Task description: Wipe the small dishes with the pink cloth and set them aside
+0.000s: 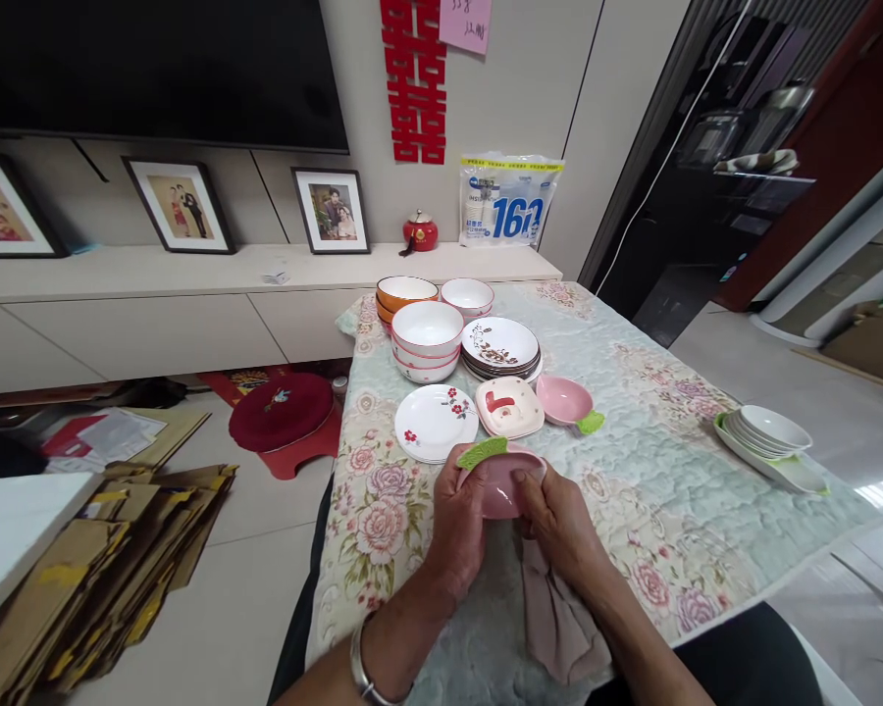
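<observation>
A pink bowl with a green leaf-shaped handle is held tilted above the near part of the table. My left hand grips its left side by the green handle. My right hand is closed on the bowl's right rim, and a brown-grey cloth hangs beneath that hand. Just beyond lie white plates with red flowers, a squarish patterned dish and a second pink bowl.
Behind stand stacked white bowls, orange bowls and brown-flowered plates. Small white dishes sit on a green-edged dish at the right of the floral tablecloth. A red stool is left of the table.
</observation>
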{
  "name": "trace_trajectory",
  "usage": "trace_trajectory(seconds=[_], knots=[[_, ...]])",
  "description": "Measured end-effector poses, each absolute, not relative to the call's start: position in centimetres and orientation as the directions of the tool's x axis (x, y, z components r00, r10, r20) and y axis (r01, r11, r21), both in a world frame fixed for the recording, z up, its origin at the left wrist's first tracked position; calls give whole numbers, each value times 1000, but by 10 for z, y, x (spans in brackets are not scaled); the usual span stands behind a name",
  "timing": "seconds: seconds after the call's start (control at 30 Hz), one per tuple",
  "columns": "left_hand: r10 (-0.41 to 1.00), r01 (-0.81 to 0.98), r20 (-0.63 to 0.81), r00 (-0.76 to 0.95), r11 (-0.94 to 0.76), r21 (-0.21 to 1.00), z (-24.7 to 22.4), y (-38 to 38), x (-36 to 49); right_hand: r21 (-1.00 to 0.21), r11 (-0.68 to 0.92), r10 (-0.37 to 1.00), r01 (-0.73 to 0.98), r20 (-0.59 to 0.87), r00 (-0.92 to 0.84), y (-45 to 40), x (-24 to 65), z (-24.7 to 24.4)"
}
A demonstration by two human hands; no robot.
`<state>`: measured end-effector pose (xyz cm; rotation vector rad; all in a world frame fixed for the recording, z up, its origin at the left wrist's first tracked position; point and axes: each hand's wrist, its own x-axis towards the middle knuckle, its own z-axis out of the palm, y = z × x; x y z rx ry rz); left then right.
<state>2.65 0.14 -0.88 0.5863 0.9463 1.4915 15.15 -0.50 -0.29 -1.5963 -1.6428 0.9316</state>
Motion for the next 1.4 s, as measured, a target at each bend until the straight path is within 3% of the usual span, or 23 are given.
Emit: trace_trajectory(seconds=[0.1, 0.3, 0.53, 0.77, 0.87, 1.0, 1.17, 1.33, 1.4], knots=[[979, -582, -179, -101, 87, 808, -7, 2, 27, -795, 38, 999, 606, 40, -12, -3, 153, -2], [990, -477, -140, -2, 123, 870, -12, 3, 26, -512, 164, 944, 843, 328, 16, 0, 163, -5], [974, -488, -225, -7, 193, 851, -13, 1, 29, -377, 218, 912, 900, 408, -50, 2, 168, -6], [928, -508, -322, -189, 188, 840, -18, 2, 30, -401, 266, 929, 877, 349, -122, 1, 161, -11], [912, -552, -361, -193, 204, 809, -16, 4, 29, -466, 259, 943, 846, 311, -118, 0, 159, -12], [947, -552, -308, -92, 209, 808, -12, 4, 29, -567, 161, 965, 808, 261, -10, 2, 164, -9], [976, -557, -212, 46, 202, 805, -3, 2, 25, -625, 144, 980, 767, 195, -24, 7, 184, -1], [902, -610, -248, 354, 424, 669, 7, -1, 17, -634, 167, 985, 755, 137, -104, 9, 206, 5], [882, -629, -243, 405, 461, 626, 8, -2, 15, -640, 193, 981, 743, 124, -149, 9, 208, 6]])
